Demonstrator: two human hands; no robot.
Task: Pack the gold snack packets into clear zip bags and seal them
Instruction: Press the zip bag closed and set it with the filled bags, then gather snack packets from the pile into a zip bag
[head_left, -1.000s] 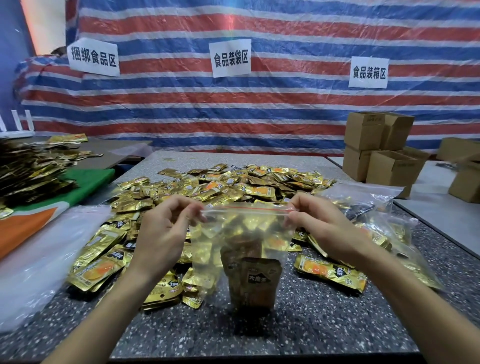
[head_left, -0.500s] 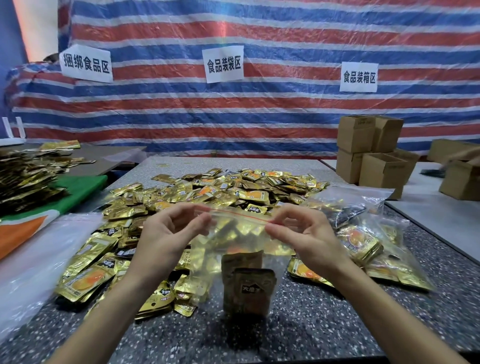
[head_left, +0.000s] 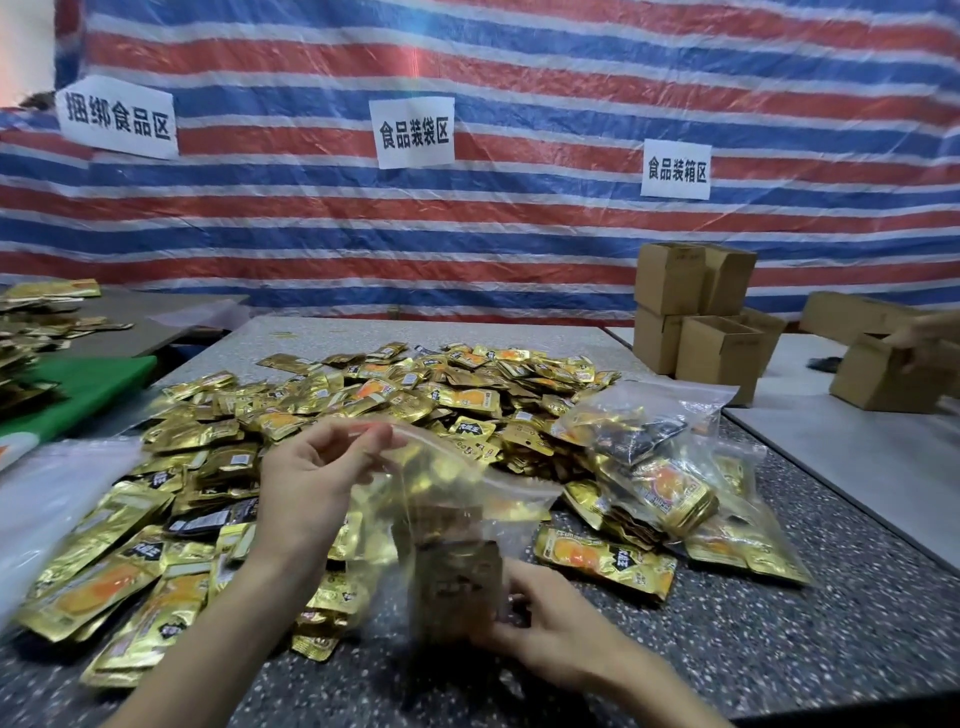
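A clear zip bag (head_left: 457, 499) with gold snack packets inside hangs in front of me above the speckled table (head_left: 779, 639). My left hand (head_left: 311, 478) pinches the bag's top left corner at the zip strip. My right hand (head_left: 540, 629) is low, its fingers curled against the bag's bottom where a stack of packets (head_left: 457, 587) sits. A big heap of loose gold snack packets (head_left: 415, 400) covers the table behind and to the left. Filled clear bags (head_left: 654, 457) lie to the right.
Cardboard boxes (head_left: 696, 322) stand at the back right on a neighbouring grey table, where another person's hand (head_left: 924, 332) holds a box. More packets lie on a green mat (head_left: 88, 389) at the left. A sheet of clear plastic (head_left: 47, 499) lies at the near left.
My right hand has left the top zip strip and dropped to the bag's bottom. The left hand still pinches the top. The bag's right top corner has sagged.
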